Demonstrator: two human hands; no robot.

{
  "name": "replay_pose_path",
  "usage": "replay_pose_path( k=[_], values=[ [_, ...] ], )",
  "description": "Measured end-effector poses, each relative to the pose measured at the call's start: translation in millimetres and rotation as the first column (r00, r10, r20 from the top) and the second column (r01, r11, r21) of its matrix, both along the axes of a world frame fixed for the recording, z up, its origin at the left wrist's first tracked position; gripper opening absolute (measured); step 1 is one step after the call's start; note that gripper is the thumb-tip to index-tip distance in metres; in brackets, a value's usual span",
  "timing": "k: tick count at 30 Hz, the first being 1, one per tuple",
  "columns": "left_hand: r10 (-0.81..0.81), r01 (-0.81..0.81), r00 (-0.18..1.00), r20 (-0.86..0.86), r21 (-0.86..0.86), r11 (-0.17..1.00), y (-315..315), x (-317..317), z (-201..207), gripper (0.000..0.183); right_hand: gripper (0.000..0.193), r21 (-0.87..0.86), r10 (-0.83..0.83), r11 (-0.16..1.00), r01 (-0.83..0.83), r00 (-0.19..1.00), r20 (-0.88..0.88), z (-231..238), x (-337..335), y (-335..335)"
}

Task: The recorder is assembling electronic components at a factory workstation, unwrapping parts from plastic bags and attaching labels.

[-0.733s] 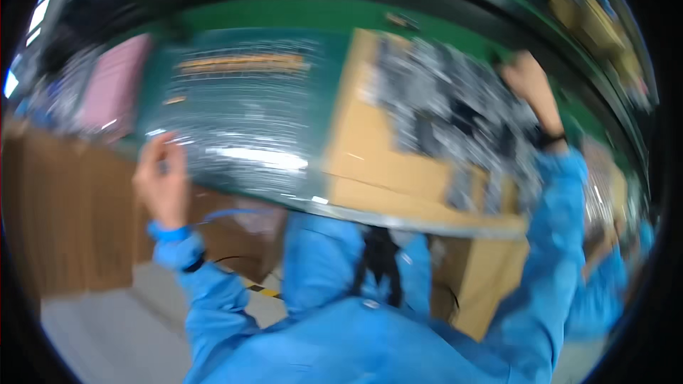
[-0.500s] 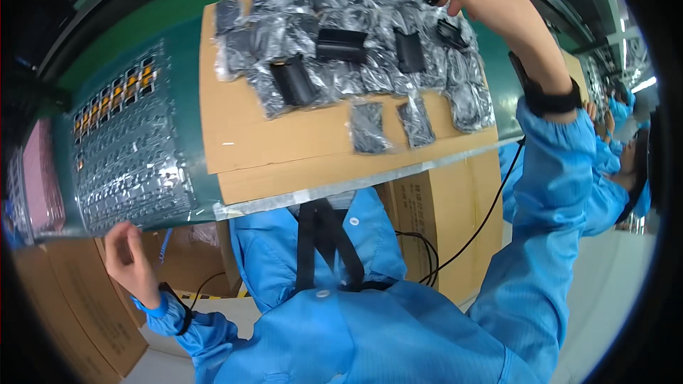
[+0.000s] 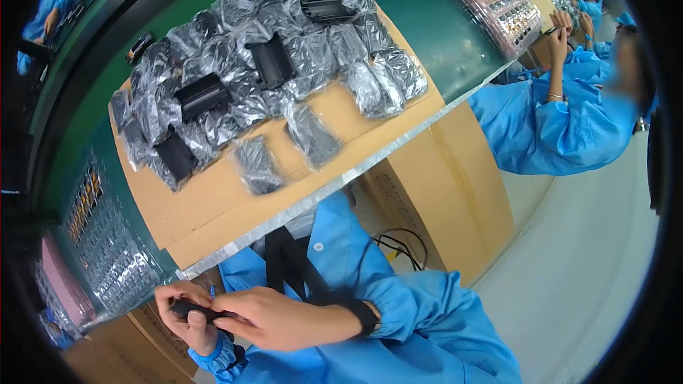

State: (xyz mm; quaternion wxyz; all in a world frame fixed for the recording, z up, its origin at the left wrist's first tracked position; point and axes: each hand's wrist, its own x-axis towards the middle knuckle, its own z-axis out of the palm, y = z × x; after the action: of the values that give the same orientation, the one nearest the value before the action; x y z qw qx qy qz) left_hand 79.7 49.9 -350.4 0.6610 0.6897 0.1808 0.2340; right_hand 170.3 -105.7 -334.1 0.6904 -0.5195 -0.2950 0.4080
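Observation:
My left hand [image 3: 183, 318] and my right hand [image 3: 267, 318] meet low in front of me, just off the table's near edge. A small black plastic piece [image 3: 186, 308] is held between them; the fingers hide much of its shape. My left hand wraps round it, and the right fingertips pinch its near end. Beyond them, a brown cardboard sheet [image 3: 206, 203] bears a pile of clear-bagged black parts [image 3: 231, 60]. Several unbagged curved black shells lie on top, one shell [image 3: 270, 61] near the middle. Two bagged parts [image 3: 313, 135] lie apart at the front.
Clear trays [image 3: 110, 242] rest at left on the green table [image 3: 398, 0]. A small device [image 3: 139, 48] lies beyond the pile. Stacked trays [image 3: 491, 3] stand far right, near a co-worker in blue [image 3: 569, 124]. Below the table edge is a cardboard box [image 3: 441, 192].
My right hand has come from above the pile's far right down to my left hand, bringing the black piece. My left hand, empty before, now grips it too. The view has turned.

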Motion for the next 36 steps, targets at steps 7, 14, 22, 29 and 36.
replay_pose_path(
  k=[7,14,22,29,36],
  values=[
    [0.221,-0.192,0.951,-0.217,0.147,0.970,19.1,29.4,-2.8,0.028,0.024,-0.713,-0.010,0.605,0.354,0.899,0.437,-158.1,90.1,-114.3],
    [0.496,-0.448,0.861,-0.112,0.295,0.844,31.1,57.9,-47.9,0.025,0.030,-0.766,-0.046,0.401,0.503,0.846,0.531,-429.4,127.9,-152.8],
    [0.540,-0.532,0.814,-0.214,0.096,0.841,16.2,46.1,-35.8,0.020,0.031,-0.876,0.016,0.287,0.388,0.912,0.409,-462.0,147.0,-100.5],
    [0.465,-0.422,0.810,-0.357,0.197,0.885,39.5,56.7,-23.7,0.035,0.032,-0.889,-0.060,0.274,0.368,0.929,0.366,-466.9,173.8,-87.1],
    [0.488,-0.457,0.766,-0.419,0.178,0.871,41.6,66.6,-24.3,0.038,0.033,-0.888,-0.130,0.276,0.367,0.930,0.344,-473.4,170.6,-82.4]
  ],
)
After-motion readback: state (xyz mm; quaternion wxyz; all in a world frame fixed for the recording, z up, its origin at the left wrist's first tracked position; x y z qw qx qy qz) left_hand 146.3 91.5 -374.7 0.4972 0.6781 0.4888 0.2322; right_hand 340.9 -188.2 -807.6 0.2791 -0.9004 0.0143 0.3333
